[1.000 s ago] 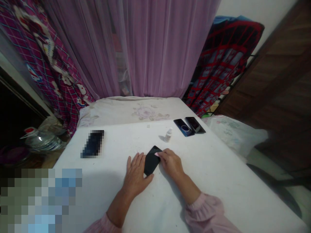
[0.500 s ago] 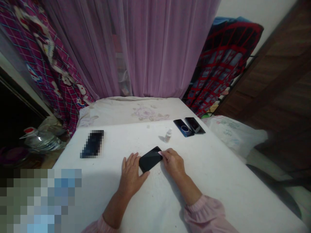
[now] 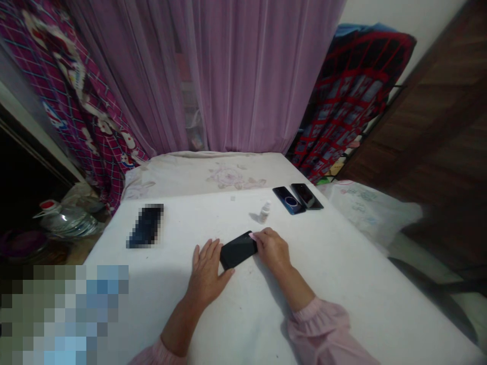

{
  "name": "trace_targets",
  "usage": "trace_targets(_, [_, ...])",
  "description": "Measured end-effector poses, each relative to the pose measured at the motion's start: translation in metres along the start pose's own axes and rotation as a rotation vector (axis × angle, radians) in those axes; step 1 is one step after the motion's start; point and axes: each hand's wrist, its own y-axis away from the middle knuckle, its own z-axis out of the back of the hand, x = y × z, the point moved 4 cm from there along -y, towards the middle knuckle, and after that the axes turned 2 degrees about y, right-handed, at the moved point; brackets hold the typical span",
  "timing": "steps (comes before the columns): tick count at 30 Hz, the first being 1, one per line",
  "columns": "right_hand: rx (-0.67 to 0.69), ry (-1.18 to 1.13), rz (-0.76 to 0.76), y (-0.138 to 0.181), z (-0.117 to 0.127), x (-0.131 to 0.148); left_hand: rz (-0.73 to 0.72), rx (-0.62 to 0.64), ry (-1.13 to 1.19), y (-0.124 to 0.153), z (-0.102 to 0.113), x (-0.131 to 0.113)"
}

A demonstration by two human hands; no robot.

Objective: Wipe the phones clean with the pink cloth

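Observation:
A black smartphone (image 3: 239,251) lies aslant on the white table, its dark screen facing up. My left hand (image 3: 207,268) rests at its left end, the thumb along the near edge and the fingers at the far side, steadying it. My right hand (image 3: 273,249) is closed in a pinch over the phone's right end. From its fingertips pokes a small pale pink piece (image 3: 252,235), perhaps cloth, touching the screen near the top corner; most of it is hidden. Just beyond the phone stands a small white bottle (image 3: 265,212), upright.
Two more phones, a blue one (image 3: 288,200) and a dark one (image 3: 306,196), lie side by side at the back right. A pixelated dark object (image 3: 146,226) lies on the left. The table (image 3: 243,324) meets a flowered cloth (image 3: 224,175) before purple curtains (image 3: 251,76).
The phone has shifted slightly to the right and turned a little flatter. My right hand has moved slightly to the right and up, still pinching the pink piece.

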Motion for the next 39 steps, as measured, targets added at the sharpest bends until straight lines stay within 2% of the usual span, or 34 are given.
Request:
trace_targets(2, [0.006, 0.011, 0.012, 0.000, -0.002, 0.005, -0.004, 0.000, 0.001, 0.000, 0.000, 0.000])
trace_targets(7, [0.015, -0.048, 0.193, 0.019, -0.006, 0.045, -0.017, 0.001, -0.006, 0.000, 0.000, 0.001])
trace_targets(9, [0.025, -0.080, 0.241, 0.023, -0.006, 0.052, -0.021, -0.006, -0.009, 0.000, 0.000, 0.001])
trace_targets(11, [0.032, -0.082, 0.214, 0.021, -0.005, 0.047, -0.026, -0.002, -0.008, 0.000, 0.001, 0.000])
trace_targets(16, [0.016, -0.009, 0.043, 0.002, -0.002, 0.012, -0.021, 0.043, 0.008, -0.001, 0.000, 0.000])
trace_targets(18, [0.010, 0.019, 0.017, -0.002, -0.003, 0.008, -0.018, 0.054, 0.011, -0.002, -0.001, 0.001])
trace_targets(21, [0.010, 0.041, 0.023, 0.001, -0.006, 0.020, -0.022, 0.065, 0.010, -0.002, -0.002, 0.002])
trace_targets(25, [0.083, -0.023, 0.155, 0.010, -0.010, 0.053, -0.040, 0.051, 0.001, -0.002, -0.003, 0.004])
trace_targets(27, [0.117, -0.042, 0.185, 0.010, -0.010, 0.059, -0.042, 0.046, -0.005, -0.002, -0.004, 0.004])
trace_targets(29, [0.128, -0.033, 0.147, 0.006, -0.008, 0.053, -0.040, 0.053, -0.011, -0.002, -0.004, 0.004])
trace_targets(34, [0.076, 0.016, -0.030, -0.009, -0.006, 0.012, -0.033, 0.086, -0.010, -0.003, -0.003, 0.003])
trace_targets(39, [0.024, -0.079, 0.011, -0.006, -0.010, 0.002, -0.011, 0.099, -0.003, -0.003, -0.001, -0.001])
